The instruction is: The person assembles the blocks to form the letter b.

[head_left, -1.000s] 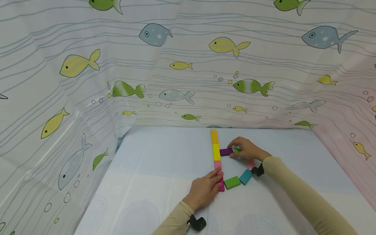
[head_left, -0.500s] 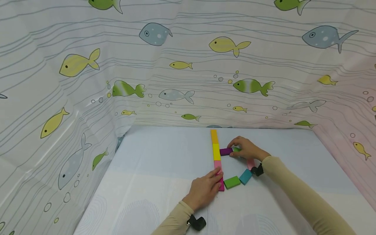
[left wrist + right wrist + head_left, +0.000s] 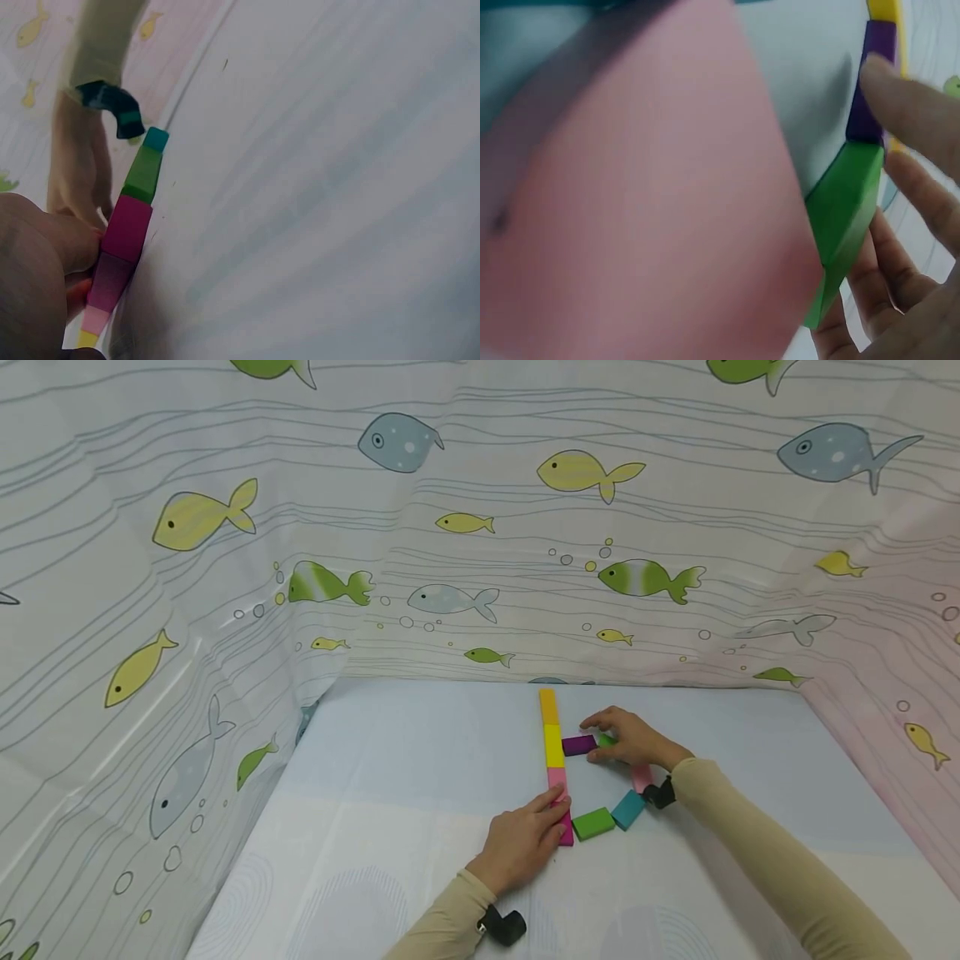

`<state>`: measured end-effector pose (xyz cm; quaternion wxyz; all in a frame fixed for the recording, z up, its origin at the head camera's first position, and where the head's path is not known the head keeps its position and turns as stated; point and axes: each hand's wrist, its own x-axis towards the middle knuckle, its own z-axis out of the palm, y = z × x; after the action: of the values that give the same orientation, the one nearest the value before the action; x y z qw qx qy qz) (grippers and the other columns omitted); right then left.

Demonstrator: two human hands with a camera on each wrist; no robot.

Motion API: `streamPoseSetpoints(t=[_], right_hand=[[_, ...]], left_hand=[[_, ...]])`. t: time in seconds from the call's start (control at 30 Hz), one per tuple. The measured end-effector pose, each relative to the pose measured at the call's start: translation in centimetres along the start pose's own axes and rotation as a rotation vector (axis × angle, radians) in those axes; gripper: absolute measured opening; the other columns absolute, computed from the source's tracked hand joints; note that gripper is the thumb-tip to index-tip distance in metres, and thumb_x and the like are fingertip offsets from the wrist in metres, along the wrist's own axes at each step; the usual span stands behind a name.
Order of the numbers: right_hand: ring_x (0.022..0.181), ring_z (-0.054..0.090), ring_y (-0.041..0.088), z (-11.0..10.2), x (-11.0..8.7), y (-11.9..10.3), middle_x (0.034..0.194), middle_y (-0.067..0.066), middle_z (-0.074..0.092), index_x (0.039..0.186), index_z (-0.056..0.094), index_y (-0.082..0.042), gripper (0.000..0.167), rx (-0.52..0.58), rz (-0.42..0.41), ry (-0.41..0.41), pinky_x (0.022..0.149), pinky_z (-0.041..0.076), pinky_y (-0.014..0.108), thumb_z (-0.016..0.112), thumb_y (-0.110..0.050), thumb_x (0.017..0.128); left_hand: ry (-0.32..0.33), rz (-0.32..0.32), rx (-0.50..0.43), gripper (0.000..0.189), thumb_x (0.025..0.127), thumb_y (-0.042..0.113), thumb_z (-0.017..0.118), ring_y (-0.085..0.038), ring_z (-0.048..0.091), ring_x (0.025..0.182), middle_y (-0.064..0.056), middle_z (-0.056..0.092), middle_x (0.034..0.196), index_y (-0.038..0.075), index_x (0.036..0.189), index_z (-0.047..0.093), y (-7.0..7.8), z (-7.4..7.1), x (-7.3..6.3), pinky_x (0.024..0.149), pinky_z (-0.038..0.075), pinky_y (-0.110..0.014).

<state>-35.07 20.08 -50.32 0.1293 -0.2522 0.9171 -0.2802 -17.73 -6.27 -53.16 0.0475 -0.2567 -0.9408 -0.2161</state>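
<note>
Coloured rectangular blocks form a straight column with a loop joined to its right side. The column runs from an orange block (image 3: 549, 706) through yellow (image 3: 553, 745) and light pink (image 3: 555, 776) to a magenta block (image 3: 566, 837). My left hand (image 3: 517, 847) rests its extended fingers on the lower pink blocks, partly covering them. My right hand (image 3: 636, 739) is over the loop's top, thumb and fingers spread on either side of a purple block (image 3: 578, 745). In the right wrist view, a green block (image 3: 846, 202) stands beside the palm, the thumb overlapping the purple one.
The loop continues with another light pink block (image 3: 642, 777) under the right wrist, a blue block (image 3: 628, 810) and a front green block (image 3: 593, 823). A fish-patterned curtain (image 3: 517, 602) surrounds the pale table (image 3: 405, 760). Small black cameras sit at both wrists.
The right index finger has lifted slightly away from the purple block, widening the gap to the thumb. The left hand and the blocks stay put; the head view tilts slightly.
</note>
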Motion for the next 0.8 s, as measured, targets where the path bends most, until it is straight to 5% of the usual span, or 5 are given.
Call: streamPoseSetpoints(t=[0.17, 0.53, 0.8], right_hand=[[0.128, 0.06, 0.037, -0.7, -0.8, -0.1, 0.14, 0.015, 0.064, 0.143, 0.063, -0.01, 0.064, -0.01, 0.01, -0.01, 0.112, 0.046, 0.062, 0.087, -0.036, 0.089], [0.116, 0.067, 0.031, -2.3, -2.4, 1.5, 0.124, 0.013, 0.07, 0.136, 0.065, -0.007, 0.057, 0.022, 0.087, -0.064, 0.104, 0.054, 0.055, 0.084, -0.036, 0.091], [0.104, 0.066, 0.023, -2.5, -3.1, 2.4, 0.112, 0.008, 0.07, 0.127, 0.069, -0.005, 0.047, 0.029, 0.06, -0.081, 0.097, 0.057, 0.05, 0.082, -0.034, 0.092]], left_hand=[[-0.004, -0.003, -0.009, 0.042, 0.107, 0.031, 0.059, -0.023, 0.078, 0.109, 0.007, 0.055, 0.16, 0.023, 0.148, 0.065, 0.1, 0.0, 0.1, 0.065, 0.054, -0.025], [-0.008, -0.007, -0.012, 0.043, 0.107, 0.031, 0.06, -0.023, 0.077, 0.112, 0.007, 0.055, 0.16, 0.022, 0.149, 0.064, 0.1, 0.0, 0.2, 0.064, 0.053, -0.023], [-0.004, -0.015, -0.021, 0.043, 0.107, 0.031, 0.061, -0.023, 0.077, 0.112, 0.006, 0.056, 0.16, 0.022, 0.148, 0.065, 0.3, -0.2, 0.0, 0.064, 0.053, -0.024]])
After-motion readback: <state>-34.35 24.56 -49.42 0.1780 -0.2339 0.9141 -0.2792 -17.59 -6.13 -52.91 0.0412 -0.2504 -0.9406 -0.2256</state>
